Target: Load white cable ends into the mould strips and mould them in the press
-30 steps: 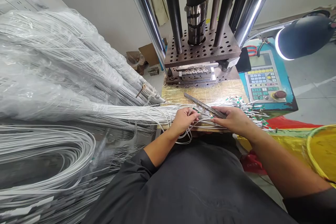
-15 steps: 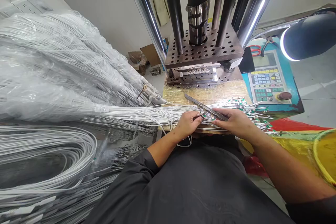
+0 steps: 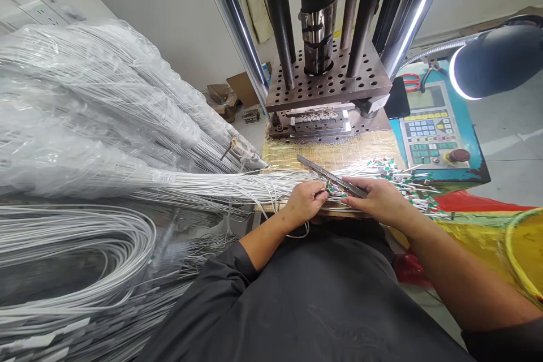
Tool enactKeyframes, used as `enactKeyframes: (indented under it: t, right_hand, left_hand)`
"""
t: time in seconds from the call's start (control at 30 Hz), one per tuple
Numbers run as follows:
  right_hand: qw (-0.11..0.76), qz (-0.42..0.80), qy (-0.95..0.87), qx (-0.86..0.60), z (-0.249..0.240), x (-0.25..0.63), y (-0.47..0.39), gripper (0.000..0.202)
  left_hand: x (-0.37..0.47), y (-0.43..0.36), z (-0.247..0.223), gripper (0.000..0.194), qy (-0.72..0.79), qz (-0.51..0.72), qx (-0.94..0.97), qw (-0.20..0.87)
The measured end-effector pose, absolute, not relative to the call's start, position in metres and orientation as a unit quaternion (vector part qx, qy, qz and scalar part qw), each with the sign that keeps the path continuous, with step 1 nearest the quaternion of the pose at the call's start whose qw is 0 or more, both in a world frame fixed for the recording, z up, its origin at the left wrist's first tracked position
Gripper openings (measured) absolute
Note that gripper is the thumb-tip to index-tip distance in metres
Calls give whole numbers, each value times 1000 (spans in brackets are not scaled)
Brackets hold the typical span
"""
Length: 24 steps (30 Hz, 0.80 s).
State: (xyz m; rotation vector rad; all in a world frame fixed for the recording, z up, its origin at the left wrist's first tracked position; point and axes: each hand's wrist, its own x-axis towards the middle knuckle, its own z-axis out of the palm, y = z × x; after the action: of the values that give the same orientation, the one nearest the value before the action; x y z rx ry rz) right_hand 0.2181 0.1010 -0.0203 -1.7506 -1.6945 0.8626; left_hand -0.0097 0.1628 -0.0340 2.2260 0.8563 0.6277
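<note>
My right hand (image 3: 375,198) is closed on one end of a long, flat metal bar (image 3: 323,172), which slants up to the left over the bench. Close to its left, my left hand (image 3: 306,202) pinches a white cable end with a small green tip (image 3: 328,188) against the near side of the bar. My fingers partly hide where cable and bar meet. Beneath both hands runs a thick bundle of white cables (image 3: 212,185), its many green-and-white ends (image 3: 388,168) spread out at the right.
Behind the bench (image 3: 292,153) stands a press (image 3: 331,87) with a metal fixture (image 3: 320,116) under its plate. To the right are a control panel (image 3: 433,124), a black lamp (image 3: 500,59) and a yellow container (image 3: 526,249). Plastic-wrapped cable bundles (image 3: 93,96) fill the left.
The green cable tip shows more clearly at my left fingertips, beside the bar. Both hands and the bar hold nearly the same place; the whole view has shifted slightly.
</note>
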Motion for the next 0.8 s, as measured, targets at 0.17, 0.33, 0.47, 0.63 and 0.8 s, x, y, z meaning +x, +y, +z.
enactKeyframes:
  t: [0.17,0.33,0.47,0.63,0.8]
  right_hand:
    - [275,314,-638,-647,-23,218,99,54]
    - [269,293,-654,-643,-19,218,97,50]
    - [267,285,-658,-644,-18,217,96,49]
    - [268,284,-657,-644,-15,216,96,48]
    - [266,282,-654,-650,-14,215,96,49]
  left_hand:
    - [-9,162,-38,15,309,259,860,314]
    - [-10,161,-40,14,309,254,868,292]
    - [-10,161,-39,15,306,251,873,286]
    - [-10,160,-36,22,308,247,877,273]
    - [-10,160,-34,24,300,251,879,274]
